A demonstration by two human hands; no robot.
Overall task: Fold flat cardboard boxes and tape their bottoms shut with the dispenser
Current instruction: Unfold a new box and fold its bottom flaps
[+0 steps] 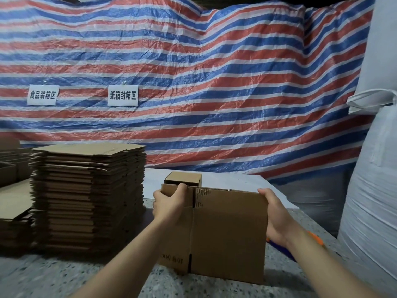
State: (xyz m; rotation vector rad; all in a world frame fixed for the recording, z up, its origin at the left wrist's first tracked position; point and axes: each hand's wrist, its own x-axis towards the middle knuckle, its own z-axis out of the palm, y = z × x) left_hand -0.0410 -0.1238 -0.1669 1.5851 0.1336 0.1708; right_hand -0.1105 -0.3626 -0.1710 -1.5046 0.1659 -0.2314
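A brown cardboard box stands on its edge on the speckled table, its broad printed side toward me. My left hand grips its upper left corner, fingers curled over the top edge. My right hand holds the upper right edge, thumb on top and palm against the side. Behind my right wrist an orange and blue object lies on the table, mostly hidden; I cannot tell if it is the tape dispenser.
A tall stack of flat cardboard boxes stands at the left, with a lower stack beside it. A small folded box sits on a white sheet behind. A big white sack fills the right; a striped tarp hangs behind.
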